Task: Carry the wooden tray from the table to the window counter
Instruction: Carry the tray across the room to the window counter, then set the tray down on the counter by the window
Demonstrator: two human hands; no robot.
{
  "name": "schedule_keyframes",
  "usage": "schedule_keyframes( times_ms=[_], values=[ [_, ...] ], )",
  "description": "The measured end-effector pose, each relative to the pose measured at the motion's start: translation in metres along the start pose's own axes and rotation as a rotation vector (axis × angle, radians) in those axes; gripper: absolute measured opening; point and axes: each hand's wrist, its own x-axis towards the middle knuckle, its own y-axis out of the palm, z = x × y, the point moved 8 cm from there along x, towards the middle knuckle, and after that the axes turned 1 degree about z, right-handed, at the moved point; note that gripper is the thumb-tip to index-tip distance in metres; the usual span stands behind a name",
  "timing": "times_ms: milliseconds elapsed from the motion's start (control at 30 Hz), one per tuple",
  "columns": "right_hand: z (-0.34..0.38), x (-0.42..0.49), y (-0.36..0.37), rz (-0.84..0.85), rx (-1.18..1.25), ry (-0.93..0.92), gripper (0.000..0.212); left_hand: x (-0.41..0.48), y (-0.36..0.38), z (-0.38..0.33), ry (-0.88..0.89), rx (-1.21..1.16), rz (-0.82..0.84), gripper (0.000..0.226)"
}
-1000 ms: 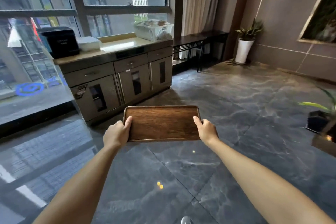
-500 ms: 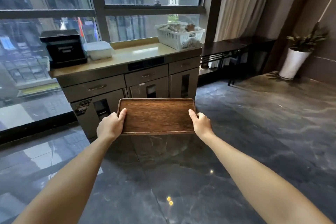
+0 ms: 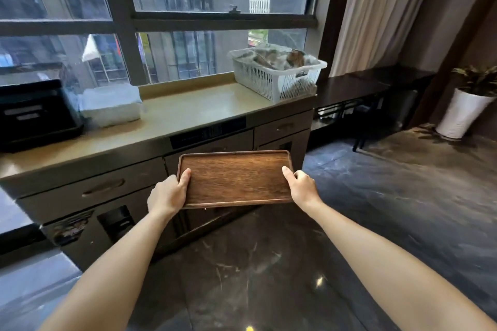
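I hold a dark wooden tray (image 3: 235,177) level in front of me, with nothing on it. My left hand (image 3: 168,193) grips its left short edge, thumb on top. My right hand (image 3: 302,187) grips the right short edge the same way. The tray hangs in the air just in front of the window counter (image 3: 188,113), lower than its beige top and level with the drawer fronts.
On the counter stand a black appliance (image 3: 35,113) at the left, a white box (image 3: 111,106) beside it and a white basket (image 3: 277,75) with wrapped items at the right. Further right are a low dark bench (image 3: 363,86) and a potted plant (image 3: 468,105).
The counter has come much closer and now fills the middle of the view. The tray stays gripped in both hands, now right in front of the drawers.
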Motion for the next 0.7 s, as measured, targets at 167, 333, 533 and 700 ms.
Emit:
schedule_keyframes(
  times_ms=[167,333,533,700],
  values=[
    [0.014,0.14,0.035,0.044,-0.004,0.0,0.052,0.119,0.025,-0.029,-0.042,0.032,-0.023,0.064],
    [0.035,0.284,0.084,0.138,-0.009,-0.028,0.054,0.243,0.049,-0.048,-0.12,0.044,-0.064,0.065],
    [0.104,0.444,0.131,0.236,0.02,-0.121,0.047,0.384,0.039,-0.074,-0.203,0.033,-0.152,0.064],
    [0.133,0.537,0.187,0.308,-0.022,-0.132,0.047,0.478,0.042,-0.062,-0.282,0.053,-0.156,0.063]
  ],
)
